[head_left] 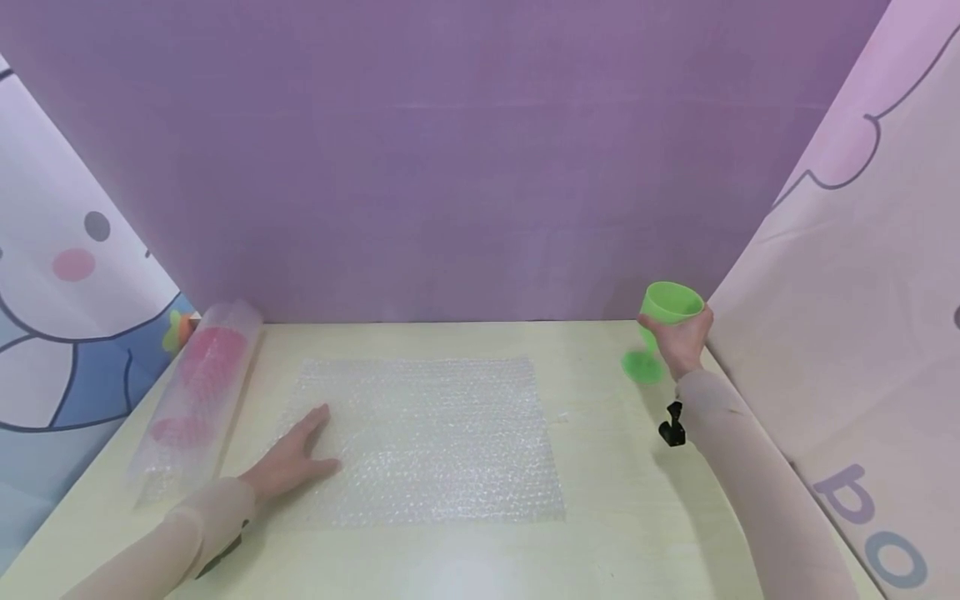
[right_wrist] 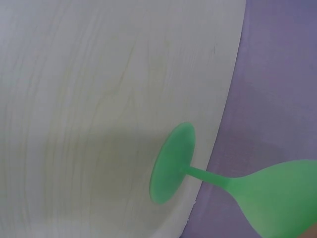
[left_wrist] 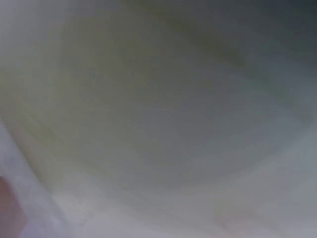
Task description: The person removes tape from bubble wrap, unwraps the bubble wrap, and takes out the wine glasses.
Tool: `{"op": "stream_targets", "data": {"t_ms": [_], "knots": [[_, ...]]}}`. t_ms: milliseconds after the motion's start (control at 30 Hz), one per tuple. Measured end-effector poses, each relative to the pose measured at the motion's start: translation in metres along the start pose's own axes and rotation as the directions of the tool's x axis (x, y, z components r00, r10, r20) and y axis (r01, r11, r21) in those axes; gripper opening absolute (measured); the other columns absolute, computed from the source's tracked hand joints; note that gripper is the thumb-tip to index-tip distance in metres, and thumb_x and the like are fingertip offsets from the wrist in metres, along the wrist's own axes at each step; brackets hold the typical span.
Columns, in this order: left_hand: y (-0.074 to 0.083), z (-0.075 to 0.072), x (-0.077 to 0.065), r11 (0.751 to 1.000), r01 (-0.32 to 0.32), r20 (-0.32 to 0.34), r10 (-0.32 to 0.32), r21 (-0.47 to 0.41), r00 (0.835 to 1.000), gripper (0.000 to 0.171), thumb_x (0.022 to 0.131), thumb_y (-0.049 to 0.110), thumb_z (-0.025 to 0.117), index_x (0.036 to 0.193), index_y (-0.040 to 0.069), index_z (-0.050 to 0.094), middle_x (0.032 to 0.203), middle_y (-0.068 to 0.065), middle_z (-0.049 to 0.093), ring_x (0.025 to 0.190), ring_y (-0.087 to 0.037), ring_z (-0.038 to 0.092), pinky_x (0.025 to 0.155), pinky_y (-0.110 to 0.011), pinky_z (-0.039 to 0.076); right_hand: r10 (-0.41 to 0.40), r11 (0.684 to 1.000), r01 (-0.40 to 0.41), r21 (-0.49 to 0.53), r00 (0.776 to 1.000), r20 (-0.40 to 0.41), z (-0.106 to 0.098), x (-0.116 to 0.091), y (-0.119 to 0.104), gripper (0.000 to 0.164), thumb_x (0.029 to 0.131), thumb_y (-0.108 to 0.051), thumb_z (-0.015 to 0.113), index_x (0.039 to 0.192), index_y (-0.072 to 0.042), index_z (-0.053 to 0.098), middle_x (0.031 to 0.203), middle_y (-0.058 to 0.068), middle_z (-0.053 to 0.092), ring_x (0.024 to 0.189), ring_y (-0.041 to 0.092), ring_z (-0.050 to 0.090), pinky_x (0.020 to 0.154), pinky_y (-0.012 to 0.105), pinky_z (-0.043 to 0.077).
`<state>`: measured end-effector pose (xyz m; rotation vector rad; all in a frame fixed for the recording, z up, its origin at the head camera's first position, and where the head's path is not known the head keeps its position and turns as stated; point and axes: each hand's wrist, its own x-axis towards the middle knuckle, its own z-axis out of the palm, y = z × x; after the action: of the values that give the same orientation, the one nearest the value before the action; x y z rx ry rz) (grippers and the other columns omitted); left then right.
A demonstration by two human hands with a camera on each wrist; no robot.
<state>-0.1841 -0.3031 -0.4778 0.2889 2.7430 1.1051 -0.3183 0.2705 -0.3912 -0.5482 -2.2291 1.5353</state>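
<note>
At the right of the head view, a green plastic goblet (head_left: pixel 667 304) has a wide bowl, a thin stem and a round foot (right_wrist: pixel 173 163). My right hand (head_left: pixel 684 340) grips it around the bowl; whether the foot touches the table cannot be told. A sheet of clear bubble wrap (head_left: pixel 442 433) lies flat in the middle of the table. Over its left part is my left hand (head_left: pixel 288 460), palm down with thumb and fingers spread, holding nothing. The left wrist view is too blurred to show the work; only a bit of skin appears at its lower left edge.
Along the table's left side lies a long bubble-wrapped bundle (head_left: pixel 202 375) with pink things showing through. A purple panel (head_left: pixel 480 167) stands behind the pale wooden table (head_left: pixel 480 567). Printed cloth walls (head_left: pixel 855 333) rise at both sides. Small cameras (head_left: pixel 672 425) sit on the wrists.
</note>
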Motion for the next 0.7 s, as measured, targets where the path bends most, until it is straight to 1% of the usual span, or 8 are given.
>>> {"op": "stream_targets", "data": {"t_ms": [200, 267, 367, 433, 500, 600, 633, 700], "knots": [[0.005, 0.0, 0.001, 1.0, -0.007, -0.001, 0.007, -0.004, 1.0, 0.096, 0.077, 0.035, 0.07, 0.145, -0.003, 0.013, 0.149, -0.028, 0.01, 0.135, -0.048, 0.008, 0.109, -0.061, 0.007, -0.016, 1.0, 0.016, 0.025, 1.0, -0.004, 0.0, -0.002, 0.002, 0.104, 0.069, -0.014, 0.078, 0.144, -0.015, 0.006, 0.146, 0.008, 0.02, 0.132, 0.023, 0.029, 0.113, 0.033, 0.024], [0.005, 0.0, 0.002, 1.0, -0.007, 0.0, 0.007, -0.008, 1.0, 0.096, 0.077, 0.034, 0.07, 0.145, -0.003, 0.013, 0.149, -0.028, 0.01, 0.135, -0.048, 0.008, 0.109, -0.061, 0.007, -0.033, 0.999, 0.033, 0.038, 0.999, -0.007, 0.0, -0.003, 0.004, 0.103, 0.068, -0.011, 0.078, 0.144, -0.014, 0.009, 0.145, 0.009, 0.023, 0.131, 0.023, 0.031, 0.113, 0.033, 0.025], [0.005, 0.001, 0.004, 1.0, -0.008, 0.002, 0.008, -0.007, 1.0, 0.096, 0.077, 0.034, 0.07, 0.144, -0.004, 0.013, 0.149, -0.028, 0.01, 0.135, -0.048, 0.008, 0.109, -0.061, 0.007, -0.037, 0.998, 0.037, 0.045, 0.999, -0.007, 0.0, -0.008, 0.009, 0.1, 0.068, -0.007, 0.077, 0.144, -0.013, 0.013, 0.145, 0.01, 0.027, 0.13, 0.024, 0.032, 0.113, 0.034, 0.024], [0.006, 0.001, 0.005, 1.0, -0.015, -0.001, 0.015, -0.003, 1.0, 0.096, 0.077, 0.034, 0.071, 0.144, -0.005, 0.013, 0.149, -0.029, 0.011, 0.135, -0.048, 0.008, 0.109, -0.061, 0.007, -0.02, 0.999, 0.02, 0.036, 1.0, 0.001, 0.001, -0.014, 0.012, 0.099, 0.069, -0.006, 0.076, 0.144, -0.011, 0.013, 0.145, 0.011, 0.026, 0.132, 0.025, 0.03, 0.114, 0.036, 0.022], [0.006, 0.001, 0.006, 1.0, -0.021, 0.0, 0.021, -0.002, 1.0, 0.096, 0.077, 0.034, 0.07, 0.144, -0.005, 0.013, 0.149, -0.029, 0.01, 0.135, -0.048, 0.008, 0.109, -0.06, 0.007, 0.019, 1.0, -0.019, 0.001, 1.0, 0.02, 0.002, -0.023, 0.015, 0.097, 0.072, -0.007, 0.074, 0.144, -0.009, 0.01, 0.145, 0.013, 0.025, 0.134, 0.027, 0.027, 0.115, 0.04, 0.019], [0.008, 0.001, 0.007, 0.999, -0.034, 0.01, 0.034, -0.011, 0.999, 0.095, 0.078, 0.034, 0.069, 0.144, -0.006, 0.012, 0.149, -0.029, 0.009, 0.135, -0.048, 0.006, 0.109, -0.061, 0.005, 0.041, 0.999, -0.038, -0.036, 0.996, 0.081, 0.007, -0.038, 0.018, 0.091, 0.076, -0.008, 0.071, 0.144, -0.006, 0.01, 0.144, 0.018, 0.026, 0.133, 0.033, 0.027, 0.114, 0.046, 0.019], [0.008, 0.001, 0.007, 0.999, -0.038, 0.017, 0.039, -0.016, 0.999, 0.095, 0.079, 0.034, 0.069, 0.144, -0.006, 0.011, 0.149, -0.029, 0.007, 0.135, -0.049, 0.005, 0.109, -0.062, 0.004, 0.044, 0.998, -0.038, -0.053, 0.992, 0.117, 0.009, -0.044, 0.018, 0.089, 0.077, -0.009, 0.07, 0.143, -0.003, 0.01, 0.143, 0.021, 0.028, 0.132, 0.035, 0.029, 0.113, 0.048, 0.021], [0.008, 0.0, 0.008, 0.999, -0.049, 0.03, 0.05, -0.023, 0.998, 0.094, 0.08, 0.034, 0.067, 0.144, -0.006, 0.01, 0.149, -0.029, 0.005, 0.135, -0.049, 0.003, 0.108, -0.062, 0.001, 0.042, 0.996, -0.024, -0.09, 0.976, 0.215, 0.015, -0.057, 0.018, 0.087, 0.081, -0.013, 0.067, 0.144, -0.001, 0.008, 0.144, 0.024, 0.025, 0.133, 0.039, 0.026, 0.113, 0.051, 0.021]]}}
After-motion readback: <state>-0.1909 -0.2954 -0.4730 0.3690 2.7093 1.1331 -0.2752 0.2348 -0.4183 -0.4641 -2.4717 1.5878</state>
